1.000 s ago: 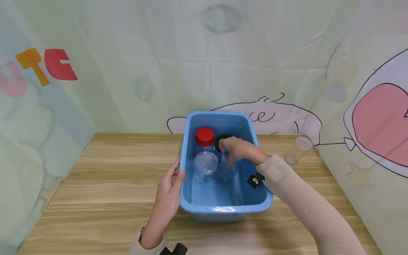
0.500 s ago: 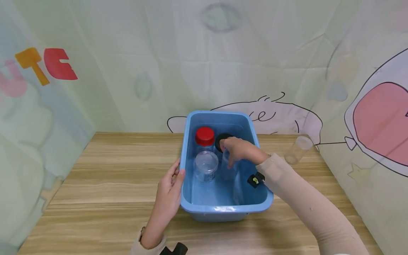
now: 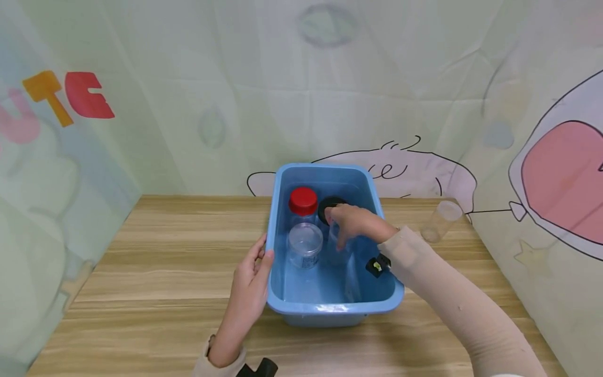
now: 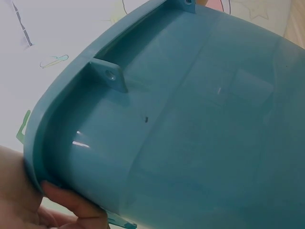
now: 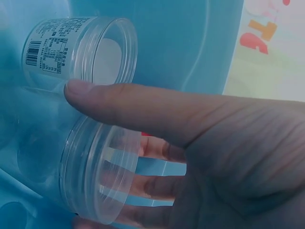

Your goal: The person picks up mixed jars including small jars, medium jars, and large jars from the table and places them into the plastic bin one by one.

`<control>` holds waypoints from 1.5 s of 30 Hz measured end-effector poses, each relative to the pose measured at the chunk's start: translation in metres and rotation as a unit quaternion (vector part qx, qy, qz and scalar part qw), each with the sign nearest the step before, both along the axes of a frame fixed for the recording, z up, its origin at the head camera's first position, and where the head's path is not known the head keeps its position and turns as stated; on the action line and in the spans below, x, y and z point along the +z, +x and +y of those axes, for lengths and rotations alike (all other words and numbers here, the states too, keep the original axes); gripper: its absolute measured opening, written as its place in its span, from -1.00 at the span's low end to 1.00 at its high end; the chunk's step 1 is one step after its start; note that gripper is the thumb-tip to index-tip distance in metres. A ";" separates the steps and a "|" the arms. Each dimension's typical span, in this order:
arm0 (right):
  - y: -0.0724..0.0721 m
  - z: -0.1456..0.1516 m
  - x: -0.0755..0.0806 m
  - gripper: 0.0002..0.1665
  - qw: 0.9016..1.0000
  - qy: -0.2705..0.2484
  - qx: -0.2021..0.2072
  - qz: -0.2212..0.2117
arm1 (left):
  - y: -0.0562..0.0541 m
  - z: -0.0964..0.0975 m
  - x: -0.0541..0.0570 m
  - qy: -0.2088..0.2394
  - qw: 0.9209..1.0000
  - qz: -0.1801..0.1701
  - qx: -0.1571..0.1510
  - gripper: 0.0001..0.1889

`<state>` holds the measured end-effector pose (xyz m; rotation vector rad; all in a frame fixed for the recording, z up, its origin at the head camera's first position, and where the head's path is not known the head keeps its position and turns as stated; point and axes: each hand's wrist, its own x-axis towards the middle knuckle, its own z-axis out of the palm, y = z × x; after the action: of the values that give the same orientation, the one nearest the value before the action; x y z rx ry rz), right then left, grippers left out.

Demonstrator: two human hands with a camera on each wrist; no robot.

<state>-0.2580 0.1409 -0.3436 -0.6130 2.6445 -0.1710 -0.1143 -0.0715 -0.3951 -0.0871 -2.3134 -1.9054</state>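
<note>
A blue plastic bin (image 3: 335,309) stands on the table. My left hand (image 3: 249,285) grips its left rim, and in the left wrist view the fingers (image 4: 76,202) curl under that rim (image 4: 35,124). Inside the bin, my right hand (image 3: 355,222) holds a clear plastic jar (image 5: 78,171) near its top, with the thumb on one side and the fingers round the other. Beside it stands another clear jar (image 3: 305,246), whose printed label (image 5: 55,50) shows in the right wrist view. Behind these are a red-lidded jar (image 3: 303,203) and a black lid (image 3: 328,208), partly hidden by my right hand.
A clear cylindrical container (image 3: 440,222) stands on the wooden table (image 3: 188,251), right of the bin. Printed cloth (image 3: 212,94) hangs behind the table and along both sides. Something clear (image 3: 351,283) lies along the bin's right inner side, too faint to identify.
</note>
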 end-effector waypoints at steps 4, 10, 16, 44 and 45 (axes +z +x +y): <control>0.000 0.000 0.000 -0.37 1.000 0.001 -0.006 -0.003 | 0.000 0.000 -0.001 -0.003 1.000 0.003 0.004 -0.49; 0.001 -0.001 0.002 -0.33 1.000 -0.005 0.001 0.002 | 0.000 0.000 -0.001 -0.005 1.000 0.003 0.005 -0.49; 0.002 0.001 0.007 -0.30 1.000 -0.016 -0.001 0.000 | 0.001 -0.001 -0.001 -0.003 1.000 0.004 0.003 -0.50; -0.001 0.016 0.038 -0.31 0.997 -0.076 0.000 -0.012 | 0.000 0.001 0.000 0.001 1.000 0.006 -0.001 -0.50; -0.001 0.017 0.040 -0.32 0.997 -0.076 0.000 -0.011 | 0.000 0.001 0.000 0.000 1.000 0.006 0.000 -0.50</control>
<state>-0.2594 0.1581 -0.3038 -0.6570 2.6276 -0.3798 -0.1140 -0.0708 -0.3952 -0.0984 -2.3060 -1.8990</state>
